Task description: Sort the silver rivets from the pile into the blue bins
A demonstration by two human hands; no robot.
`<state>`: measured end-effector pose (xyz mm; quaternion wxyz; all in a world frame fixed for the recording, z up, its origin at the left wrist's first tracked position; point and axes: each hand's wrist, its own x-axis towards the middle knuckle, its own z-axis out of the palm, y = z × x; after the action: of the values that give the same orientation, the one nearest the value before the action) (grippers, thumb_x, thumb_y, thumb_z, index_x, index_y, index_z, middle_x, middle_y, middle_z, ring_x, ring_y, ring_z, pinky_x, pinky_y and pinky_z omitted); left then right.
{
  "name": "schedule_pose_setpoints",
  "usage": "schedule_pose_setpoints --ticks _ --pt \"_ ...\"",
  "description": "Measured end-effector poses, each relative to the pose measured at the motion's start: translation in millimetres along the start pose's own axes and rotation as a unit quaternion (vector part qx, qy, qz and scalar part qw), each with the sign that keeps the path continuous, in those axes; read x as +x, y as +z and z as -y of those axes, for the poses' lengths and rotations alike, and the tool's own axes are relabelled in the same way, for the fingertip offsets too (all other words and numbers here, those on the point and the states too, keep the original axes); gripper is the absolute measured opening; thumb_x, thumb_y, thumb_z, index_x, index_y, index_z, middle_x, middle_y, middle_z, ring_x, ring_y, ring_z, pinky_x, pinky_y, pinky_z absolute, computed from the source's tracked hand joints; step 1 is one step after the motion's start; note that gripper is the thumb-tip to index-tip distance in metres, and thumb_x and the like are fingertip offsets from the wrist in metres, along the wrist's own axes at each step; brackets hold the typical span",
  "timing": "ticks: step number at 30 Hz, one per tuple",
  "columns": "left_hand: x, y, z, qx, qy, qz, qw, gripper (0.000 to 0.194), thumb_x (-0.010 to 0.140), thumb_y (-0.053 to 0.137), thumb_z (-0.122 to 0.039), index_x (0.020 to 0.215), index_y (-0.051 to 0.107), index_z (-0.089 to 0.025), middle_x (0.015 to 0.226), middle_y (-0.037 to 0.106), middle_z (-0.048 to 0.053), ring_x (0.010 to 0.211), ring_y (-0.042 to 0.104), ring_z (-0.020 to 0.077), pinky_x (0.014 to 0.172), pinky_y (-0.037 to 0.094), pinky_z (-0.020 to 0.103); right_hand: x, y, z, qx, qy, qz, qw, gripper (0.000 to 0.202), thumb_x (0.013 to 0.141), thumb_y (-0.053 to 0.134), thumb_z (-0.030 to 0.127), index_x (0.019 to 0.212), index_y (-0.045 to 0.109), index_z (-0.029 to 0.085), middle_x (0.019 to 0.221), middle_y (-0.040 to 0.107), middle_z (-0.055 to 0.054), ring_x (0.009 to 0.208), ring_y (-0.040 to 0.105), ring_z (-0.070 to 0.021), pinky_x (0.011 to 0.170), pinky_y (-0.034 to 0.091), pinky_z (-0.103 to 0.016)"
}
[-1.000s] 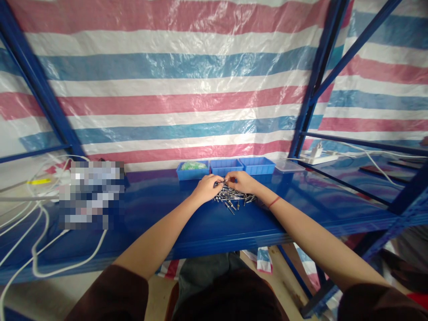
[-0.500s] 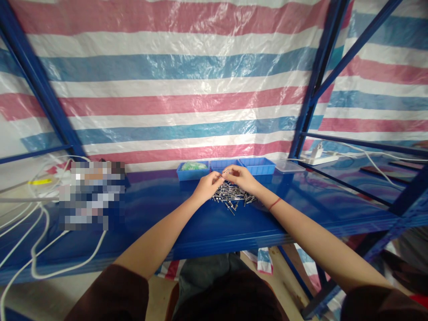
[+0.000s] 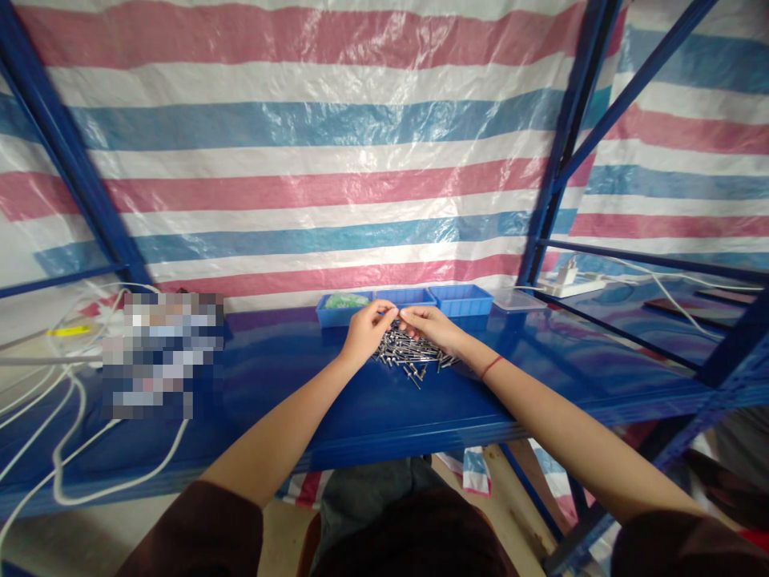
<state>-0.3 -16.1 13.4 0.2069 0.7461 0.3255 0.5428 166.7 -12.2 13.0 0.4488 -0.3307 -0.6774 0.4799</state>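
Observation:
A pile of metal rivets (image 3: 408, 350) lies on the blue table (image 3: 360, 409). Over its far left part, my left hand (image 3: 368, 327) is closed, thumb and index finger pinched on something too small to make out. My right hand (image 3: 429, 327) is pinched too, its fingertips close beside the left ones above the pile; what it holds is hidden. Behind my hands stand a blue bin with a green bag (image 3: 345, 300) in it, a middle blue bin (image 3: 408, 296) partly covered by my hands, and a right blue bin (image 3: 461, 300).
White cables (image 3: 81, 433) and a blurred-out patch are on the left side. A clear lid (image 3: 517, 300) lies right of the bins, near a white power strip (image 3: 570, 284). Blue frame posts (image 3: 556, 160) rise at both sides before a striped sheet (image 3: 324, 160).
My left hand has shifted slightly left and up. My right hand's fingers have come down and straightened somewhat. The view has moved very slightly.

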Motion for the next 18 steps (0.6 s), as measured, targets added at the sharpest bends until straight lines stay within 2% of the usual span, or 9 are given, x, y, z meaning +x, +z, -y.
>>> schedule_pose_setpoints --ticks 4,9,13,15,18 --pt "0.0 0.9 -0.1 0.006 0.007 -0.01 1.0 0.018 0.082 0.054 -0.034 0.088 0.059 -0.018 0.081 0.065 0.002 0.06 0.059 0.0098 0.058 0.048 0.02 -1.7 -1.1 3.9 0.06 0.017 0.025 0.998 0.04 0.072 0.061 0.056 0.073 0.059 0.016 0.066 0.056 0.0 0.054 0.047 -0.0079 0.047 0.036 -0.021" --pt "0.1 1.0 2.7 0.02 0.011 -0.012 1.0 0.02 0.082 0.053 -0.035 0.091 0.059 -0.018 0.083 0.064 0.002 0.059 0.059 0.0097 0.057 0.047 0.02 0.4 -4.9 6.5 0.068 -0.004 0.0 0.998 0.032 0.069 0.068 0.047 0.072 0.055 0.017 0.064 0.053 0.003 0.053 0.046 -0.0072 0.048 0.035 -0.021" --pt "1.5 0.9 4.2 0.044 0.019 -0.014 0.999 0.016 0.082 0.053 -0.031 0.088 0.059 -0.018 0.085 0.062 0.003 0.065 0.058 0.0107 0.06 0.046 0.021 0.6 -8.3 8.2 0.088 -0.019 -0.023 0.996 0.034 0.062 0.074 0.04 0.083 0.057 0.018 0.07 0.057 0.002 0.057 0.05 -0.0081 0.051 0.038 -0.021" --pt "2.3 1.1 5.4 0.056 0.019 -0.006 0.998 0.014 0.083 0.052 -0.03 0.086 0.058 -0.018 0.085 0.061 0.003 0.071 0.059 0.0122 0.064 0.047 0.022 -0.5 -8.6 9.1 0.074 -0.027 -0.033 0.996 0.036 0.062 0.073 0.04 0.086 0.057 0.018 0.074 0.06 0.0 0.06 0.053 -0.0094 0.052 0.041 -0.023" --pt "2.1 1.9 10.6 0.076 0.01 0.031 0.997 0.013 0.083 0.051 -0.029 0.084 0.057 -0.017 0.085 0.061 0.003 0.078 0.058 0.014 0.069 0.047 0.025 0.8 -10.4 10.7 -0.009 -0.054 -0.044 0.998 0.032 0.066 0.069 0.042 0.083 0.058 0.017 0.074 0.063 -0.002 0.058 0.054 -0.0103 0.051 0.042 -0.024"
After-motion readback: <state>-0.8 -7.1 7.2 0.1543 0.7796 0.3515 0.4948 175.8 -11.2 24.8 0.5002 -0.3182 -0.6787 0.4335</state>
